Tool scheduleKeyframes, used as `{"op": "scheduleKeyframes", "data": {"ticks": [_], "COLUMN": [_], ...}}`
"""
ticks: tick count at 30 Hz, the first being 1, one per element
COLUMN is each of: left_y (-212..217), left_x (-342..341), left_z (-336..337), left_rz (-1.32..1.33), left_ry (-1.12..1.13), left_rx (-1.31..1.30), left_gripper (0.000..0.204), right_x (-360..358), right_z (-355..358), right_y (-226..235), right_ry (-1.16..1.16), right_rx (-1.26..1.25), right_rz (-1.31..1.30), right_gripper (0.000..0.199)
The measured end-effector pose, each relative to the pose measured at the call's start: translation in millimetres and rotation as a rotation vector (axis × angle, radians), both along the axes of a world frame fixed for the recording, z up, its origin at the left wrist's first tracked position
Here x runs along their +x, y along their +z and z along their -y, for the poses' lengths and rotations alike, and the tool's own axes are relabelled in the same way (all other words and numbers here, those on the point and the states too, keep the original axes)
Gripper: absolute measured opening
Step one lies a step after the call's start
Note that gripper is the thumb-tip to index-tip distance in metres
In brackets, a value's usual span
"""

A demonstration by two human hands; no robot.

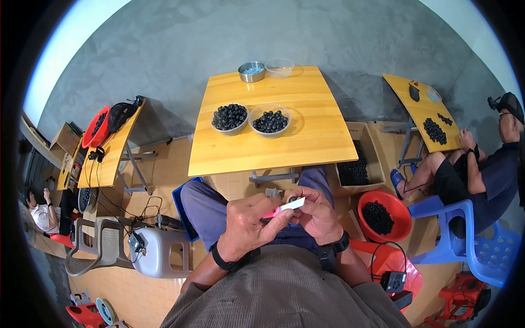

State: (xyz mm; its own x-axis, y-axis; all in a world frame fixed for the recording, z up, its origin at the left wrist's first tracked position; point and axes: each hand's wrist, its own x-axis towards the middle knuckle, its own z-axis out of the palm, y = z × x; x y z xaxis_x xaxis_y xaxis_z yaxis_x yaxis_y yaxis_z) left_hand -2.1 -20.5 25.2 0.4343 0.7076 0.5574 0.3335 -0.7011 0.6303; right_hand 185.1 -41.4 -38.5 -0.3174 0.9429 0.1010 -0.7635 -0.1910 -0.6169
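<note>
Both my hands meet over my lap, just in front of the table's near edge. Pinched in my left hand (249,221) is a small flat tool, pink at the handle with a white end (292,205) that points to the right. My right hand (318,214) has its fingers curled close against that white end, around a small dark round piece (293,199). Fingers partly cover both items. On the yellow table (262,156) stand two clear bowls, the left bowl (232,130) and the right bowl (270,134), filled with black round pieces.
A metal bowl (251,76) with pale blue bits and a clear bowl (280,70) stand at the table's far edge. Right of my legs are a cardboard box (374,175) and a red basin (403,218) of black pieces. A person (484,164) sits at the right table.
</note>
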Motion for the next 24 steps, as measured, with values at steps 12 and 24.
{"op": "scheduleKeyframes", "data": {"ticks": [12, 24], "left_y": [-2, -6], "left_x": [-1, 0], "left_z": [-2, -5], "left_rz": [0.086, 0.045], "left_ry": [0.056, 0.037], "left_rx": [0.009, 0.006], "left_gripper": [0.025, 0.026], "right_x": [-2, 1], "right_z": [0, 0], "right_y": [3, -1], "right_ry": [-0.020, -0.058], "right_rx": [0.013, 0.063], "right_rz": [0.070, 0.171], "right_gripper": [0.027, 0.026]}}
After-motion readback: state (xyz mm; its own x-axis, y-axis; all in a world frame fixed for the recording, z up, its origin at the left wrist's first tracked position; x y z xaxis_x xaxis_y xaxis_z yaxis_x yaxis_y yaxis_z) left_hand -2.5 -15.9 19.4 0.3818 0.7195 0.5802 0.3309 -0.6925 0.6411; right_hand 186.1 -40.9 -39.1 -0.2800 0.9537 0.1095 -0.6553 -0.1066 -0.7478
